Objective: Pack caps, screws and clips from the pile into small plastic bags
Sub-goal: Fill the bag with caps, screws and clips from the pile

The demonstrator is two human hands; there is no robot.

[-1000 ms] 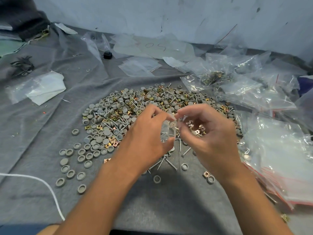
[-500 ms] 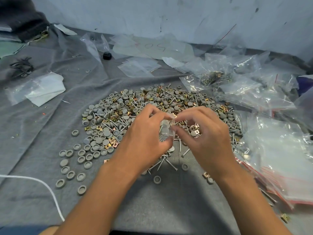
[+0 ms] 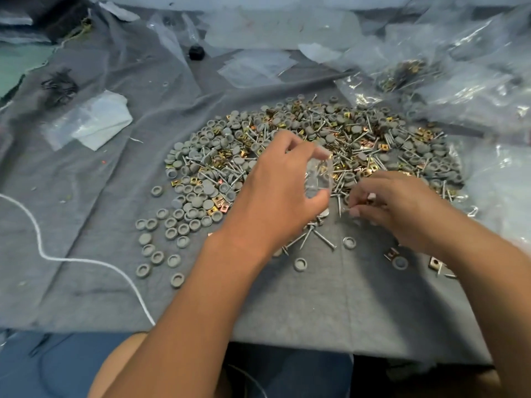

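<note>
Head view: person seated at a grey cloth (image 3: 316, 305), working over a spread pile (image 3: 330, 145) of grey caps, silver screws and brass-coloured clips. Left hand (image 3: 275, 191) holds a small clear bag (image 3: 319, 176) just above the pile's near edge, thumb and fingers pinching it at top and bottom; whether its mouth is open is too blurred to tell. Right hand (image 3: 399, 205) is down at the pile's near edge, just beside the bag, fingertips curled together over loose screws (image 3: 321, 238). It looks like a pinch on something small, but I cannot make out what, if anything, is between them.

Judged step: picking the next piece to drop into the bag.

To do it well: keep the bag's mouth facing the picking hand and close to it, so the carry is short. Lift screws by the shank and feed them head first, since points can snag or pierce thin film. Loose caps (image 3: 172, 225) sit apart at the left, easy single picks. Filled bags (image 3: 474, 90) lie at the far right.
</note>
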